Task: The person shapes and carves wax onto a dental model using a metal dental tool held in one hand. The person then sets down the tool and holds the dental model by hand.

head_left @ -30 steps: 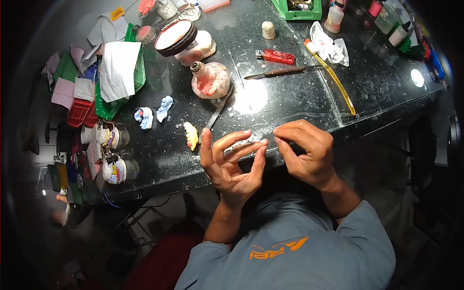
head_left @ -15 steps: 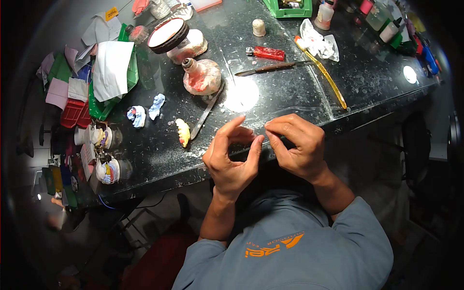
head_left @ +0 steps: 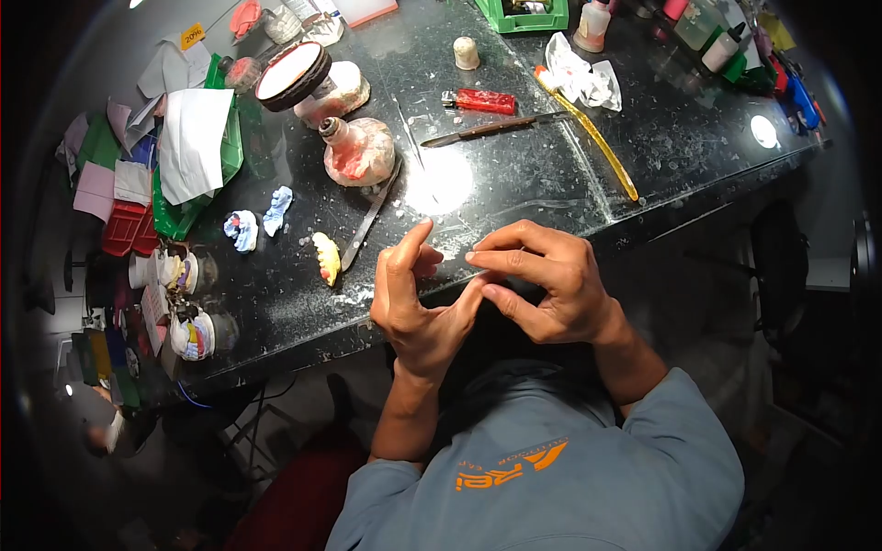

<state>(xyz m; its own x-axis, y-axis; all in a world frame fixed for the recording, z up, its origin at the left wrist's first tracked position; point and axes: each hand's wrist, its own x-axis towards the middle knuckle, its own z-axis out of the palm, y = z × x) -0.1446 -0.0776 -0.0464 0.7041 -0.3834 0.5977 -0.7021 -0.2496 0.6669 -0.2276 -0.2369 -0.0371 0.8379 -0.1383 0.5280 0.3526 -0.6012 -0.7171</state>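
Observation:
My left hand [head_left: 418,308] is raised at the bench's front edge, its fingers apart and nothing visible in it. Its thumb tip meets the fingers of my right hand [head_left: 542,280], which are bent around that tip; whatever they may hold is too small to make out. A yellow tooth-shaped piece [head_left: 326,259] lies left of my left hand, beside a metal spatula [head_left: 372,216]. Two pale blue pieces [head_left: 241,230] rest farther left. Beyond the hands are a knife with a brown handle [head_left: 496,129], a red lighter [head_left: 484,101] and a yellow strip [head_left: 597,142].
The dark bench [head_left: 514,184] bears a stained round flask [head_left: 363,151], a round dish on a stand [head_left: 292,75], crumpled tissue [head_left: 581,75] and a green bin [head_left: 524,16]. Dental models [head_left: 193,335] stand at the left, near papers [head_left: 195,142]. Bottles stand at the right.
My right hand has moved left and now touches my left thumb; a gap lay between them before. The bench items have shifted left in view.

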